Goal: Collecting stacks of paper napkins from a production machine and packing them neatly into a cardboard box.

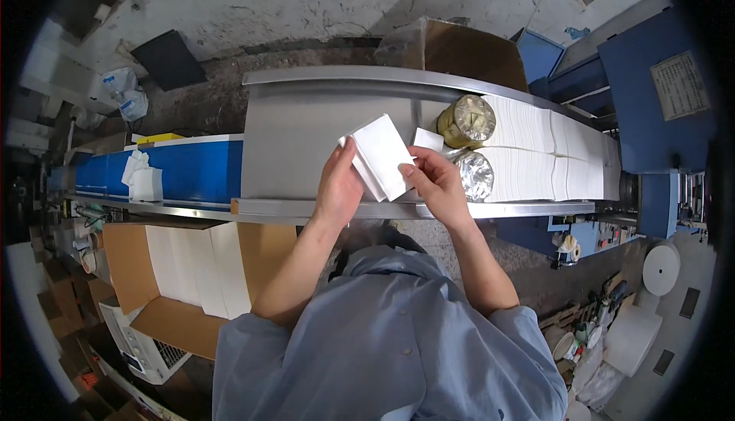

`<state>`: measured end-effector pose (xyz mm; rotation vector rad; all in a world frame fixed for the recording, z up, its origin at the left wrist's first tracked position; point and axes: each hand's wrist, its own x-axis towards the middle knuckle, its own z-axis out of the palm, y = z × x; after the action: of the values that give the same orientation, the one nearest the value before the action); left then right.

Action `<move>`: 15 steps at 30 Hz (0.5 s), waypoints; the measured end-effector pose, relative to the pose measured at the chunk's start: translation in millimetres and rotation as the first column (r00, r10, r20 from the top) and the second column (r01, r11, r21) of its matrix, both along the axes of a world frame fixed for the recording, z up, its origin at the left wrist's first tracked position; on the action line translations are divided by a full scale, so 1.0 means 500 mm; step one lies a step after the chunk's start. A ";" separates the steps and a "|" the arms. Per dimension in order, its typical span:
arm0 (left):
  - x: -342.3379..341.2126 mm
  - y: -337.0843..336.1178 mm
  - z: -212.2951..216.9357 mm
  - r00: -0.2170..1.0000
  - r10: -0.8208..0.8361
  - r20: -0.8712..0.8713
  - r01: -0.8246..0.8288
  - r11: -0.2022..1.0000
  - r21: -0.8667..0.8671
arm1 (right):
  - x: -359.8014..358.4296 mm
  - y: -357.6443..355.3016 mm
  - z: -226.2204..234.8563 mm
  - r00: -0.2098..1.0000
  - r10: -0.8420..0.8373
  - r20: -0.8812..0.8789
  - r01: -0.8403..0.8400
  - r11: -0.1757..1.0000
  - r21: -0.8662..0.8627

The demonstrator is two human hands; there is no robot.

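A small stack of folded white paper napkins (385,155) is tilted between my two hands, above the grey metal worktop (298,134). My left hand (341,184) grips its left side, the thumb lying along the edge. On the right side, my right hand (438,185) pinches the stack with the thumb on the top face. Just beyond my right hand lies a small white piece of paper (429,139). Two cylinders, one yellowish and foil-like (467,121) and one silvery (476,176), stand against long rows of white folded paper (528,153).
To the left runs a blue conveyor belt (99,172) with crumpled white paper (142,177) on it. An open cardboard box (126,268) holding white paper stands below it. Another carton (475,55) sits behind the worktop. Blue machinery (643,76) rises at the right.
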<state>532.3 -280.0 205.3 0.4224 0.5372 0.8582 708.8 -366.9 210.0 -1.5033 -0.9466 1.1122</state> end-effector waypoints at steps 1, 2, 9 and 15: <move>0.002 -0.002 -0.001 0.999 0.009 -0.044 -0.008 1.000 0.009 | 0.000 -0.001 -0.004 0.998 0.008 0.061 -0.010 0.999 0.035; 0.005 -0.003 -0.001 0.999 0.008 -0.045 -0.008 1.000 0.008 | -0.002 0.000 -0.005 0.998 0.007 0.060 -0.009 0.999 0.034; 0.011 -0.002 -0.015 0.980 0.079 -0.180 -0.068 0.995 0.069 | -0.023 0.005 0.010 0.904 0.063 0.423 -0.149 0.974 0.173; -0.010 0.019 -0.008 0.994 0.072 0.088 -0.077 0.995 0.061 | -0.036 0.022 0.004 1.000 -0.004 -0.024 0.005 0.998 0.059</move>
<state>527.5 -270.5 201.2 0.4240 0.4490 0.9631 690.8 -356.0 212.2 -1.4414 -0.9513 1.0875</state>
